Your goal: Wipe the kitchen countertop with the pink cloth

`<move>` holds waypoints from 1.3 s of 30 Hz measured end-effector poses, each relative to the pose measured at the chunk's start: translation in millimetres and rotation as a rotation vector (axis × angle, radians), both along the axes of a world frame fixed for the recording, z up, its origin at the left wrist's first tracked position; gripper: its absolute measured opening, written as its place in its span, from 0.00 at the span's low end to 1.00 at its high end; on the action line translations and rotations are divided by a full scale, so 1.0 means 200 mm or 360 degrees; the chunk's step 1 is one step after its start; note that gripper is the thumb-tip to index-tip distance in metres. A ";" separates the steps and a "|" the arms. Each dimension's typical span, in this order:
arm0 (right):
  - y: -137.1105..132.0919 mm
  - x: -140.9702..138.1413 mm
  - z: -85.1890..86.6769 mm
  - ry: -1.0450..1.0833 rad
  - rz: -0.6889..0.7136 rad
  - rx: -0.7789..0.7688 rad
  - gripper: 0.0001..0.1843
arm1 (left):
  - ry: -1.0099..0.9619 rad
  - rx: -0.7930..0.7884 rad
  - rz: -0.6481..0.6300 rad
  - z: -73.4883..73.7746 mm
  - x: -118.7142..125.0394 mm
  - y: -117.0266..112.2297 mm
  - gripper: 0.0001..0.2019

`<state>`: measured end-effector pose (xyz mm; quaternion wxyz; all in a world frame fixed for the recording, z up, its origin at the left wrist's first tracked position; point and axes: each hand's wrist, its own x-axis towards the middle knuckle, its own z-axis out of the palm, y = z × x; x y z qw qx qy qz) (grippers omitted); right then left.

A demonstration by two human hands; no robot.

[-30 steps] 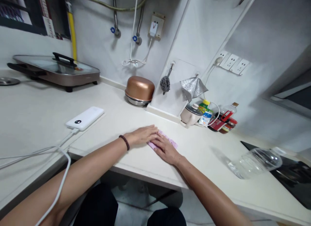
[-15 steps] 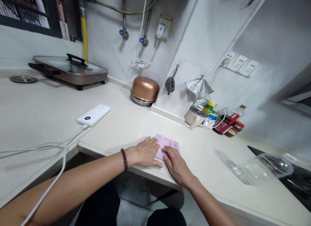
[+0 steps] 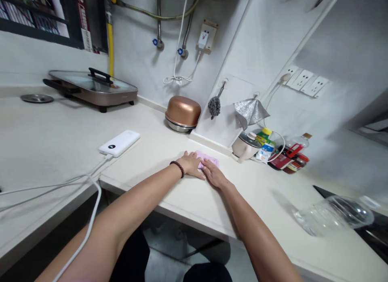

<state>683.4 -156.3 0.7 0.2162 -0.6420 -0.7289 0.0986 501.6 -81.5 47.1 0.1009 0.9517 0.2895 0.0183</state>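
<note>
Near the frame's centre, a flat lilac fabric cloth (image 3: 209,156) lies under and beyond the left hand (image 3: 190,165), fingers spread, and the right hand (image 3: 214,175), fingers together, both touching it.

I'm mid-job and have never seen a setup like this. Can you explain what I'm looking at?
There is no machine here: you see a person's bare left hand and right hand, through one camera worn on the head, looking forward and down. Both hands rest on a pink cloth on the pale worktop; neither appears to be lifting anything. To the left are a white power bank and a lidded pan; behind the hands, a copper-coloured domed vessel; to the right, a clear plastic bottle.
</note>
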 end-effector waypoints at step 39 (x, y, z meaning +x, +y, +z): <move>-0.18 -0.35 0.11 -0.0259 0.0175 0.0140 0.08 | -0.0088 0.0148 -0.0093 0.06 -0.27 -0.14 0.06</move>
